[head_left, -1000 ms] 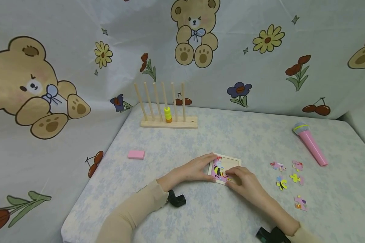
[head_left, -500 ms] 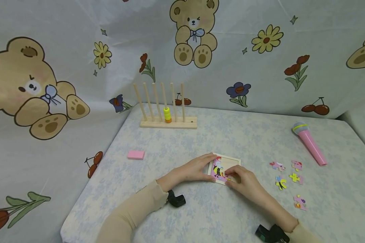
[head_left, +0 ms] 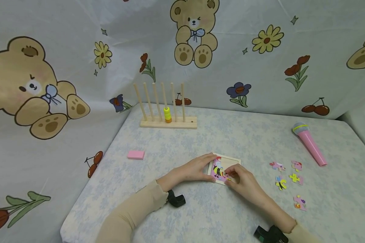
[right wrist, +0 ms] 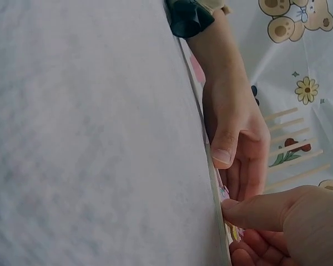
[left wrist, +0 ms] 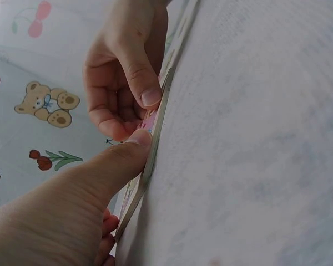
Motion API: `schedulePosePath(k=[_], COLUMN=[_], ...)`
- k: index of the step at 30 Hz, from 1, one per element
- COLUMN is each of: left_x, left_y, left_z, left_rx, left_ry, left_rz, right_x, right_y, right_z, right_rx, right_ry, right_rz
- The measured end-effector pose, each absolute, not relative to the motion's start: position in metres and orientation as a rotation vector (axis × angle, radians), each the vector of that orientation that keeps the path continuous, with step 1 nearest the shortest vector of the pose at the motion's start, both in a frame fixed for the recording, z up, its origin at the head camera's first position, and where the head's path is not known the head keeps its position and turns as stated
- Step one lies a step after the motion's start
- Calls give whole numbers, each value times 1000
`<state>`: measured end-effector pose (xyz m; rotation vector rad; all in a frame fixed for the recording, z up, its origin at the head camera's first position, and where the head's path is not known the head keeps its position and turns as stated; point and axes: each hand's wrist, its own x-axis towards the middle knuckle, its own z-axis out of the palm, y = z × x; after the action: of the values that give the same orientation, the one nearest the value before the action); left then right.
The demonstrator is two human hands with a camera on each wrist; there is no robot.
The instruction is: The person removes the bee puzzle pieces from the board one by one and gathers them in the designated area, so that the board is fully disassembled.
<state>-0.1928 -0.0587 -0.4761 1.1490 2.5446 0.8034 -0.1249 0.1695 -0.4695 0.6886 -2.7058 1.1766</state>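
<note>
A small square wooden puzzle tray [head_left: 228,157] lies on the table, with joined pink and bee-patterned pieces [head_left: 218,170] along its left and near sides. My left hand [head_left: 194,169] holds the tray's left side, thumb at the near edge and fingers toward the far corner. In the left wrist view, the left thumb [left wrist: 134,139] presses on the tray's edge. My right hand [head_left: 245,182] pinches a puzzle piece low in the tray, its fingers curled and largely covering it. The right thumb [right wrist: 241,212] lies at the near rim in the right wrist view.
Several loose puzzle pieces [head_left: 296,179] lie right of the tray. A pink toy microphone [head_left: 311,145] rests beyond them. At the back left stands a wooden peg rack [head_left: 182,125] with yellow and orange beads [head_left: 167,114]. A pink block [head_left: 136,155] lies on the left.
Both hands stay at the tray. The right fingers and wrist have shifted very slightly; the loose pieces have not moved.
</note>
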Motion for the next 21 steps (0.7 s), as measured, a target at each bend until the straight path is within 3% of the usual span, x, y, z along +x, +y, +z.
schedulePosePath(k=[21], left_x=[-193], left_y=[-59], left_z=[-477], left_rx=[1151], left_ry=[2533], left_rz=[817], right_x=[-126], right_y=[172], right_z=[-471], right_rx=[853], right_ry=[-2584], right_rz=[1128])
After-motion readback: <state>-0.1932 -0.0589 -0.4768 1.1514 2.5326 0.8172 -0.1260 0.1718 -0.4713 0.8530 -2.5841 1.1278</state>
